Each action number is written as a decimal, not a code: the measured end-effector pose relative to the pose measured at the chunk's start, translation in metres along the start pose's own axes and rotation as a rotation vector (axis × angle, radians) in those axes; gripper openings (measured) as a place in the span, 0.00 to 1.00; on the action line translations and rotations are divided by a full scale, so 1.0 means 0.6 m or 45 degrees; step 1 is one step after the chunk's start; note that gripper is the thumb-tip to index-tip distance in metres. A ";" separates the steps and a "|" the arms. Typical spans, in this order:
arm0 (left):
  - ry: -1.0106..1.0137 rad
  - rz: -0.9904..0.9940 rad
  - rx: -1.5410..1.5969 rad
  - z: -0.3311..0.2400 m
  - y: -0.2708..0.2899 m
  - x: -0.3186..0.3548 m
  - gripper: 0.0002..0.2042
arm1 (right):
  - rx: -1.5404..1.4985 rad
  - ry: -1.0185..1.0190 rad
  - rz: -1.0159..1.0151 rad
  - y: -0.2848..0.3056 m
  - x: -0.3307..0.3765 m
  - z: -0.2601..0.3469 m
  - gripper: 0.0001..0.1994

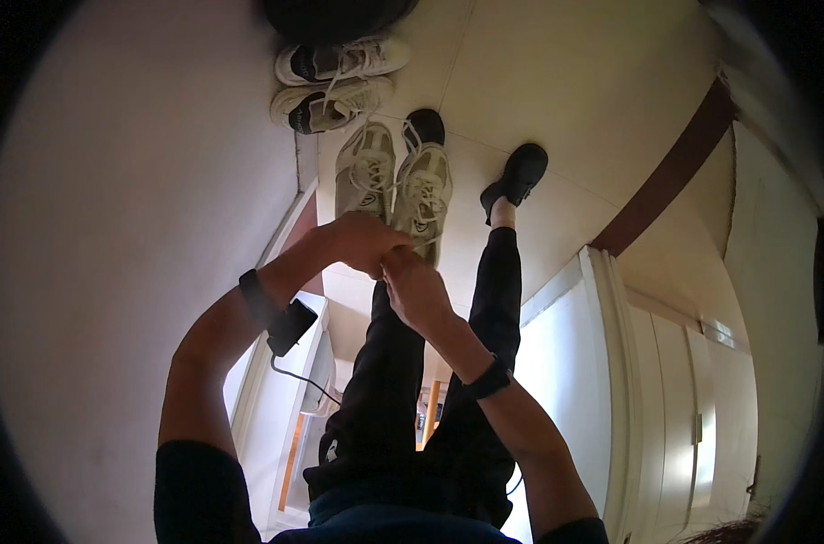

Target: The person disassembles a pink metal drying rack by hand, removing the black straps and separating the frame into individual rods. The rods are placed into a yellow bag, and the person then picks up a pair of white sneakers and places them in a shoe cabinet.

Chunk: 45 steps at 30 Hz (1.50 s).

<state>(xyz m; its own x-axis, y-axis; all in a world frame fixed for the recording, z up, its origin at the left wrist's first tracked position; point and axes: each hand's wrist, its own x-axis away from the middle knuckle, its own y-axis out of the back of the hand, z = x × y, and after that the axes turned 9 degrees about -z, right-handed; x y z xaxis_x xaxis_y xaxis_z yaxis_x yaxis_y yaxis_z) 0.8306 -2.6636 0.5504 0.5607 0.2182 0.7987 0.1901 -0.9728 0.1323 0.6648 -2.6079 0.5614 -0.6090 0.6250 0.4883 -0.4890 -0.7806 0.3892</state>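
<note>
A pair of grey and off-white lace-up sneakers, the left sneaker (365, 172) and the right sneaker (425, 186), hangs side by side over my left leg, toes pointing away. My left hand (362, 241) is closed at their near ends, which it hides. Against its fingertips my right hand (414, 288) is closed too, thumb and fingers pinched together; what sits in that pinch is too small to make out. A loose white lace end (427, 242) shows just beyond the right hand. Another lace loops over the far end of the right sneaker.
Two more white sneakers (344, 62) stand by the wall, beside a dark rounded object (335, 16). My feet wear black shoes (524, 172). A dark red strip (670, 172) crosses the floor at right. A black device (292, 328) with a cable hangs at my left wrist.
</note>
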 end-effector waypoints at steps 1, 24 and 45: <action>-0.024 0.014 -0.063 0.018 -0.004 0.005 0.27 | -0.103 0.036 -0.026 -0.006 0.000 0.009 0.15; 0.496 0.286 -1.854 0.356 -0.192 -0.112 0.19 | -0.017 -0.616 -0.018 0.061 0.318 -0.113 0.09; 0.535 0.122 -1.903 0.402 -0.212 -0.096 0.21 | 0.117 -0.593 -0.165 0.010 0.327 -0.126 0.07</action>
<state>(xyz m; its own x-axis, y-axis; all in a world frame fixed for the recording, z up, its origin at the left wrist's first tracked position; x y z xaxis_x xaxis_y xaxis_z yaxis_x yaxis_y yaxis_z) 0.9684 -2.5334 0.3462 0.2169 0.3650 0.9054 -0.9222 -0.2275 0.3127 0.4950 -2.4901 0.6003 -0.1929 0.6661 0.7204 -0.4724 -0.7066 0.5269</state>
